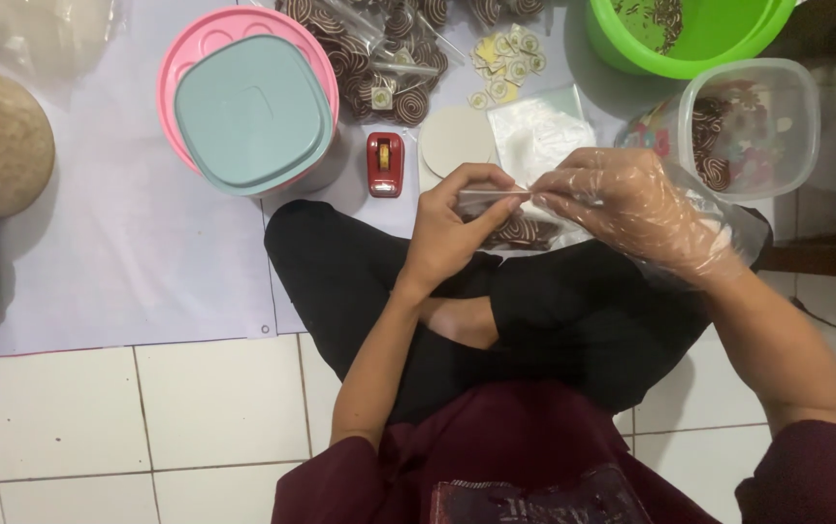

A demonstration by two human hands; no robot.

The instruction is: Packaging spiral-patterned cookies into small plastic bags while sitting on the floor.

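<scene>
In the middle of the frame, a small clear bag of striped cookies [520,228] is pinched at its top by the bare left hand [452,228] and the gloved right hand [631,209]. A red tape holder [385,164] sits just to the left.

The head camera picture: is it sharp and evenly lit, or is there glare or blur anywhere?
Head view: soft, even light, faint shadows. The glove on the right hand shines with small glints, as does the clear tub. The left hand and bag look slightly soft; the tape dispenser is crisp. Straight tile lines show little distortion.
</scene>
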